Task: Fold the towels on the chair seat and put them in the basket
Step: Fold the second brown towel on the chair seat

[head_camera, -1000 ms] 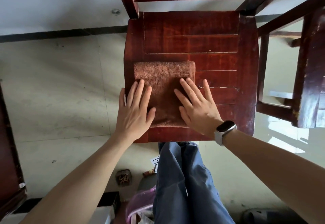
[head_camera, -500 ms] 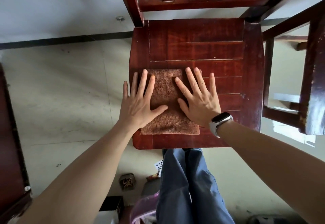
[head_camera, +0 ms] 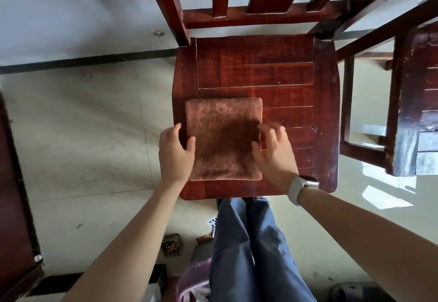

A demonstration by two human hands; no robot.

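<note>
**Both hands grip the folded towel's side edges**

A purple basket (head_camera: 194, 285) sits on the floor by the person's legs. On the chair seat (head_camera: 284, 83) lies the folded brown towel (head_camera: 222, 135). The left hand (head_camera: 175, 154) pinches its left edge, thumb on top; the right hand (head_camera: 275, 152) curls round its right edge.

The towel (head_camera: 222, 135) is soft, fuzzy brown cloth. The chair seat (head_camera: 272, 74) is shiny red-brown wood, a bit scratched.
</note>
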